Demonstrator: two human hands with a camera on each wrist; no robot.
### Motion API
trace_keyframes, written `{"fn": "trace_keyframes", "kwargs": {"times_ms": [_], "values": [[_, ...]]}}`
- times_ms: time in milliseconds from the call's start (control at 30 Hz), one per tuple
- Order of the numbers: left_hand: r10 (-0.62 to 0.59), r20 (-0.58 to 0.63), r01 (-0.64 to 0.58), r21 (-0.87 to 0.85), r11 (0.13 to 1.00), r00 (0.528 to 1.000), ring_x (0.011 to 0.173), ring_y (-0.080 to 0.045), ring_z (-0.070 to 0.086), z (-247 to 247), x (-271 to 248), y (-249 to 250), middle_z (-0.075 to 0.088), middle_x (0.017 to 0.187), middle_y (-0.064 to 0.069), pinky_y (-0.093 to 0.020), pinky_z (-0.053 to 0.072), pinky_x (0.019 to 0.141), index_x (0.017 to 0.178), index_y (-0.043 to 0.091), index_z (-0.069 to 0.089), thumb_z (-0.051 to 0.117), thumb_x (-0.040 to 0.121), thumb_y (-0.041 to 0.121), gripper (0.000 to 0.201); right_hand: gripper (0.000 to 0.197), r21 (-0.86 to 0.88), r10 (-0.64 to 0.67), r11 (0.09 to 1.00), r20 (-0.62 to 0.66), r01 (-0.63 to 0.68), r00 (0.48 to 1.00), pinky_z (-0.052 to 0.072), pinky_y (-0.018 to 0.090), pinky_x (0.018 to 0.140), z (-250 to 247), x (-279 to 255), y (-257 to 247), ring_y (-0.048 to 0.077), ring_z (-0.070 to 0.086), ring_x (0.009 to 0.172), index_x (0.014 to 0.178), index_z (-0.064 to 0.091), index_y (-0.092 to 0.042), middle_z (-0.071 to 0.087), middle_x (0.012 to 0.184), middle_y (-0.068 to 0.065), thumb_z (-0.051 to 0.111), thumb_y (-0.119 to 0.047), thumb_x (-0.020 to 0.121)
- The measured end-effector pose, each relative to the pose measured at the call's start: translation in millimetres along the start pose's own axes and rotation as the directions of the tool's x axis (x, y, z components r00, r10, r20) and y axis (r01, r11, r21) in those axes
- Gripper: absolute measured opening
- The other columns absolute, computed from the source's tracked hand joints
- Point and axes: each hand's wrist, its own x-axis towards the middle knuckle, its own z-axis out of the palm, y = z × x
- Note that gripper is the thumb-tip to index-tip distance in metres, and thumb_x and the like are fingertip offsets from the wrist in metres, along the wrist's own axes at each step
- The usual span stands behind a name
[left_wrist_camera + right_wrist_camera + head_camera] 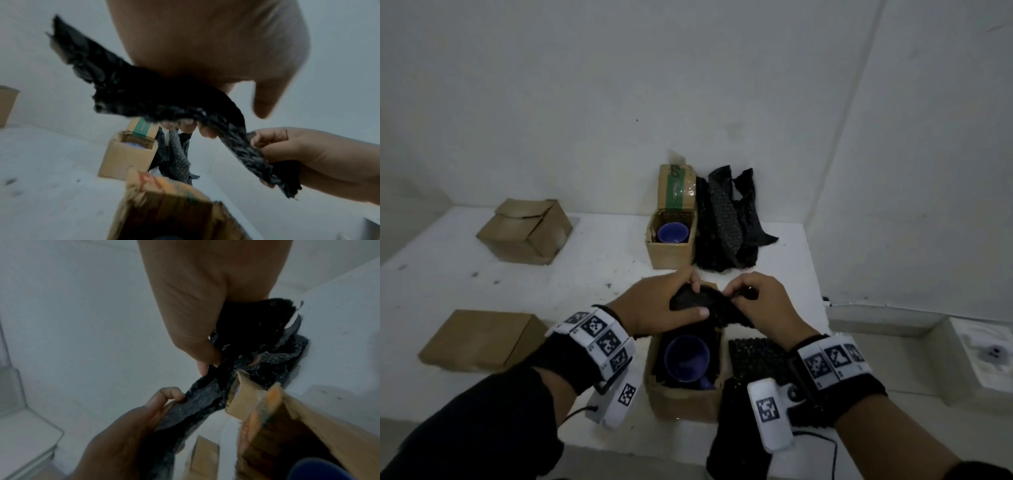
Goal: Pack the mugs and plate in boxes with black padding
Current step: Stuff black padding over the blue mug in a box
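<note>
Over the near open cardboard box (681,401), both hands hold one strip of black bubble padding (714,308). My left hand (693,297) grips its bunched left end; my right hand (738,297) pinches the right end. A blue mug (687,358) lies in that box on black padding. In the left wrist view the padding (164,97) stretches from my left fingers (205,129) to the right hand (287,154). The right wrist view shows the padding (195,405) and the mug's rim (314,470). A second blue mug (673,232) sits in the far open box (671,255).
A heap of black padding strips (729,222) lies right of the far box. Another padding sheet (756,356) lies beside the near box. Two closed cardboard boxes (524,231) (479,339) stand on the white table's left side. The table edge (822,308) drops off at right.
</note>
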Motion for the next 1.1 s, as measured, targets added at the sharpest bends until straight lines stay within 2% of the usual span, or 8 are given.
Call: {"fn": "trace_keyframes", "kwargs": {"times_ms": [133, 433, 533, 633, 767, 867, 1000, 1100], "values": [[-0.127, 0.099, 0.131, -0.03, 0.991, 0.987, 0.091, -0.025, 0.06, 18.9, -22.4, -26.8, 0.063, 0.104, -0.007, -0.037, 0.048, 0.078, 0.109, 0.032, 0.037, 0.044, 0.076, 0.029, 0.034, 0.027, -0.356, -0.087, 0.922, 0.19, 0.151, 0.978, 0.04, 0.027, 0.078, 25.1, -15.6, 2.8, 0.018, 0.057, 0.089, 0.079, 0.072, -0.022, 0.061, 0.088, -0.002, 0.058, -0.001, 0.074], [0.007, 0.293, -0.146, 0.455, 0.878, 0.956, 0.114, -0.018, 0.04, 48.2, -41.7, -34.6, 0.057, 0.115, 0.007, -0.035, 0.029, 0.092, 0.11, 0.035, 0.065, 0.049, 0.085, 0.021, 0.033, 0.026, -0.72, -0.056, 0.468, 0.555, 0.513, 0.83, 0.015, 0.034, 0.073, 60.7, -47.0, -0.8, 0.03, 0.048, 0.096, 0.095, 0.073, -0.025, 0.058, 0.097, 0.007, 0.05, -0.02, 0.084], [-0.022, 0.298, -0.161, 0.576, 0.801, 0.954, 0.108, -0.026, 0.04, 59.8, -44.4, -33.0, 0.056, 0.112, 0.0, -0.04, 0.03, 0.09, 0.107, 0.024, 0.066, 0.018, 0.083, 0.038, 0.056, 0.036, -0.75, 0.088, 0.442, 0.583, 0.492, 0.808, 0.011, 0.031, 0.063, 72.9, -56.5, -5.4, 0.024, 0.052, 0.065, 0.062, 0.064, -0.016, 0.055, 0.068, 0.004, 0.034, -0.033, 0.074], [0.02, 0.284, -0.188, 0.579, 0.793, 0.959, 0.103, -0.026, 0.042, 73.9, -49.5, -36.9, 0.056, 0.11, -0.005, -0.043, 0.028, 0.093, 0.103, 0.014, 0.064, -0.006, 0.068, 0.042, 0.083, 0.032, -0.727, -0.008, 0.473, 0.562, 0.498, 0.827, 0.016, 0.032, 0.063, 86.7, -60.7, 11.4, 0.02, 0.042, 0.052, 0.051, 0.042, -0.018, 0.045, 0.056, 0.001, 0.03, -0.038, 0.073], [0.101, -0.051, -0.082, 0.299, 0.951, 0.994, 0.111, -0.018, 0.045, 82.4, -57.1, -53.8, 0.055, 0.113, 0.004, -0.038, 0.031, 0.1, 0.111, 0.026, 0.058, 0.023, 0.074, 0.039, 0.053, 0.045, -0.678, -0.036, 0.522, 0.588, 0.517, 0.808, 0.019, 0.035, 0.07, 95.8, -53.6, 12.3, 0.022, 0.036, 0.062, 0.064, 0.043, -0.011, 0.041, 0.062, 0.003, 0.012, -0.039, 0.079], [-0.054, -0.34, 0.041, -0.045, 0.998, 0.939, 0.114, -0.011, 0.047, 83.8, -58.9, -60.0, 0.056, 0.12, 0.007, -0.031, 0.036, 0.099, 0.119, 0.026, 0.055, 0.032, 0.082, 0.038, 0.045, 0.043, -0.673, 0.039, 0.607, 0.557, 0.423, 0.83, 0.023, 0.035, 0.068, 91.7, -49.2, -4.4, 0.023, 0.038, 0.061, 0.059, 0.046, -0.014, 0.041, 0.06, 0.002, 0.018, -0.036, 0.084], [-0.404, -0.2, 0.146, -0.72, 0.678, 0.892, 0.116, -0.009, 0.05, 78.6, -59.4, -52.9, 0.057, 0.119, 0.013, -0.026, 0.037, 0.1, 0.115, 0.034, 0.051, 0.033, 0.091, 0.041, 0.031, 0.031, -0.487, 0.041, 0.829, 0.544, 0.276, 0.838, 0.046, 0.035, 0.079, 97.8, -52.6, -20.0, 0.024, 0.057, 0.094, 0.105, 0.063, -0.012, 0.063, 0.104, 0.008, 0.038, -0.027, 0.095], [-0.489, -0.121, 0.154, -0.86, 0.486, 0.864, 0.111, -0.009, 0.054, 77.4, -57.0, -44.1, 0.059, 0.121, 0.006, -0.025, 0.044, 0.095, 0.113, 0.033, 0.054, 0.03, 0.098, 0.04, 0.029, 0.042, -0.448, 0.14, 0.876, 0.593, 0.18, 0.793, 0.045, 0.036, 0.081, 109.9, -68.9, -18.3, 0.028, 0.058, 0.093, 0.098, 0.06, -0.01, 0.065, 0.101, 0.014, 0.029, -0.037, 0.101]]}}
